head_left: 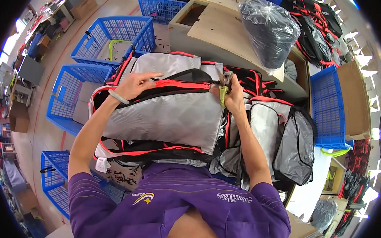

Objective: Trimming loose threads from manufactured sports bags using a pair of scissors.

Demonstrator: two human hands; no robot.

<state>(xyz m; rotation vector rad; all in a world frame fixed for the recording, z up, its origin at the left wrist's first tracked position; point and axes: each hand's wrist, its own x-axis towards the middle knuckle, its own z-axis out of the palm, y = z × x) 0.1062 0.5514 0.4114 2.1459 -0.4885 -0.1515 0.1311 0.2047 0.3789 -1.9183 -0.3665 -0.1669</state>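
I see free room over the silver fabric panel; a dark plastic-wrapped bundle obstructs beyond the bare right hand.

Crates left and right, bag before the person
The left hand is at the bag's left end, the right hand at its right; a second bag lies farther right. Behind, a wrapped bundle rests on a desk.

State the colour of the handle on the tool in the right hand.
The handle is yellow-green; it shows best in the head view, the only one.
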